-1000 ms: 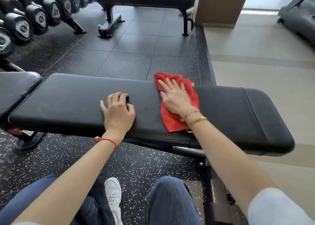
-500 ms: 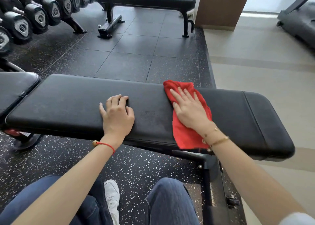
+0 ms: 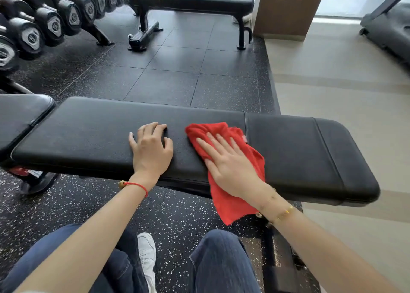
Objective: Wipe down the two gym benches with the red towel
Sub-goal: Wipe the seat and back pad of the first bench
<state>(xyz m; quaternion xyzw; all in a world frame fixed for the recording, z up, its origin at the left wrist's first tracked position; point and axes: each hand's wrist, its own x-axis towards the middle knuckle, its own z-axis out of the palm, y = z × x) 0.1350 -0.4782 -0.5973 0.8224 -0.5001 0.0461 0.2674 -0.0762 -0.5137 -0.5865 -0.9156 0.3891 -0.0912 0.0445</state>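
Head view of a person crouched before the near gym bench [image 3: 88, 142], a long black padded bench running left to right across the frame. The right hand [image 3: 230, 166] lies flat on the red towel [image 3: 235, 204], fingers straight and slightly spread, pressing the cloth against the pad rather than gripping it. The towel sits on the bench top just right of centre, bunched at its far edge beside a seam in the upholstery; its near part drapes over the front edge of the bench and hangs below the wrist. The left hand [image 3: 150, 153] rests on the bare pad just beside the towel without touching it, palm down, fingertips curled onto the surface and holding nothing; a red string bracelet [image 3: 136, 185] circles its wrist. Gold bracelets [image 3: 281, 214] circle the right wrist. The second gym bench [image 3: 193, 1] stands well apart at the far side of the dark speckled rubber floor [image 3: 168, 86]. A rack of dumbbells [image 3: 55, 22] lines the upper left. Blue jeans [image 3: 221, 264] and a white shoe [image 3: 146, 252] occupy the bottom of the frame.
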